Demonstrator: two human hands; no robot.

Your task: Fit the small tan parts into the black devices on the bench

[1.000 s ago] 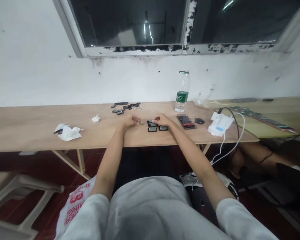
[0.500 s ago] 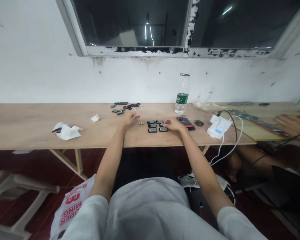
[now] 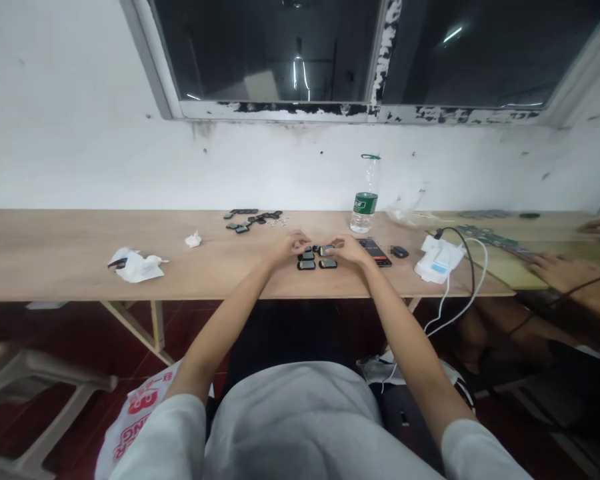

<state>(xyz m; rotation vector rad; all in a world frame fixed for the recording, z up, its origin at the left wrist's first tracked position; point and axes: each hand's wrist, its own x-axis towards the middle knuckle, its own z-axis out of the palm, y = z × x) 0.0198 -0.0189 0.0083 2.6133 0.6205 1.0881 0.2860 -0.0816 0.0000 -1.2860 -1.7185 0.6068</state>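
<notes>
Both my hands meet over a small cluster of dark rectangular parts (image 3: 307,265) on the wooden table (image 3: 55,257). My right hand (image 3: 349,249) pinches one small dark part (image 3: 326,251) just above the cluster. My left hand (image 3: 293,244) hovers with curled fingers close to that same part; whether it touches it is unclear. Two more dark parts lie side by side just in front of my hands.
A second pile of dark parts (image 3: 253,219) lies further back. A plastic bottle (image 3: 365,198), a phone (image 3: 375,251), a white charger with cables (image 3: 437,260), crumpled tissues (image 3: 135,265) sit on the table. Another person's hands (image 3: 555,270) work at the right.
My left hand moved right to join the right hand over the cluster. My right hand lifted a dark part from the table. The other person's hand shifted on the right.
</notes>
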